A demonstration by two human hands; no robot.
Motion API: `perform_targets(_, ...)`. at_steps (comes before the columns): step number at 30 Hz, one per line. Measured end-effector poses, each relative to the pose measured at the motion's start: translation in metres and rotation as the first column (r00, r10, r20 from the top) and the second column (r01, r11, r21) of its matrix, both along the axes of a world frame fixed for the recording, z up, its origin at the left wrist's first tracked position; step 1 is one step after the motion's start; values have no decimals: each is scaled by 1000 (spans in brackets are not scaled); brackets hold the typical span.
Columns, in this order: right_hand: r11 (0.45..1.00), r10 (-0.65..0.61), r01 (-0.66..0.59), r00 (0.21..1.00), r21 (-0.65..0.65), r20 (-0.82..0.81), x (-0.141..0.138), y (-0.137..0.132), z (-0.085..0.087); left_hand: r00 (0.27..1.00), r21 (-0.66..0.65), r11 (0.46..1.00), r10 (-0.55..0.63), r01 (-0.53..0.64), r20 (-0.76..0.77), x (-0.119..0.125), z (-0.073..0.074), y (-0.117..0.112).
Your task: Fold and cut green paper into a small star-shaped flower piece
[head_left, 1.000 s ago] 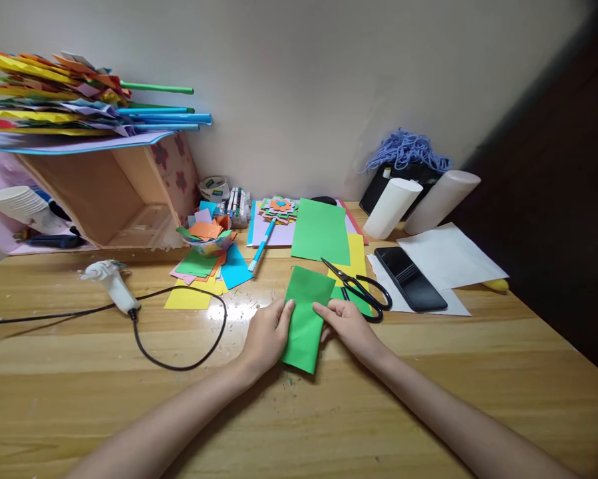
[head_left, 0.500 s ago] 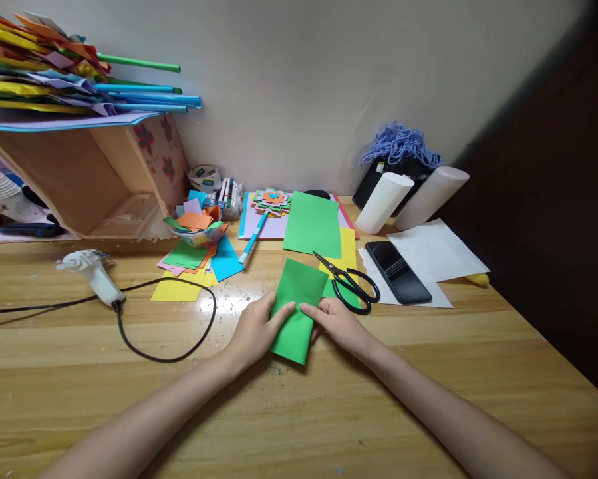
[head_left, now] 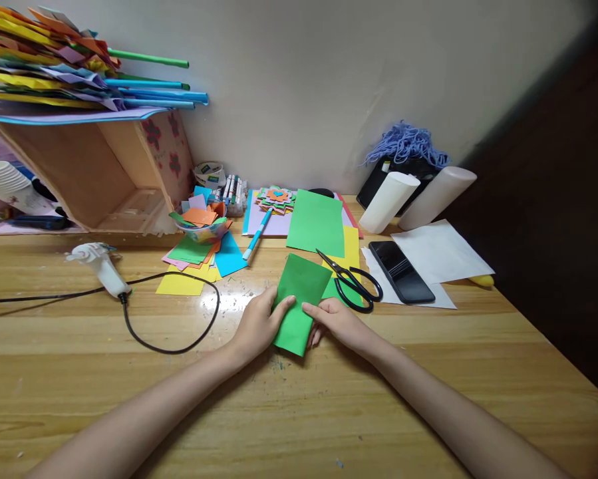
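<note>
A folded green paper (head_left: 300, 299) lies tilted on the wooden table (head_left: 299, 412), and both my hands grip it by its sides. My left hand (head_left: 260, 324) pinches the left edge, thumb on top and fingers underneath. On the right edge my right hand (head_left: 339, 322) does the same, thumb pressed on the sheet. Black scissors (head_left: 354, 283) lie just beyond my right hand.
A glue gun (head_left: 97, 265) with a looping black cable (head_left: 179, 346) lies to the left. Coloured paper scraps (head_left: 199, 259), a bowl of scraps (head_left: 201, 225), a blue pen (head_left: 259, 234), a green sheet (head_left: 316, 223), a phone (head_left: 400, 270), white sheets (head_left: 441, 253) and two white rolls (head_left: 413, 198) fill the back. A cardboard box (head_left: 99, 173) stands far left.
Both hands have kept their grip on the green paper and shifted slightly with it; the view has moved a little.
</note>
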State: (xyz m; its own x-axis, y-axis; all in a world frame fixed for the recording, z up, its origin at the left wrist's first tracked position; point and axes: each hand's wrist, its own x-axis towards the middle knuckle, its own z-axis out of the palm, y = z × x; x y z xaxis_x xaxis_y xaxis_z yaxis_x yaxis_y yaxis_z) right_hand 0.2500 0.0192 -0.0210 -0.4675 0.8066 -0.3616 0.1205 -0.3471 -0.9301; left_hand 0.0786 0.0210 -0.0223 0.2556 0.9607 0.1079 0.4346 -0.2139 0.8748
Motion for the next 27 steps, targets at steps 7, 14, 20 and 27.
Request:
perform_targets(7,998,55,-53,998,44,-39,0,-4,10,998,-12,999,51,-51,43,-1,2,1)
perform_targets(14,998,51,-52,998,38,37,1,-3,8,997,0,999,44,-44,58,-1,3,1)
perform_targets(20,999,11,-12,999,36,47,-1,-3,8,996,-8,999,34,-33,82,-1,3,2)
perform_targets(27,999,-38,36,996,35,75,-3,-4,6,996,1,998,57,-57,76,0,2,2)
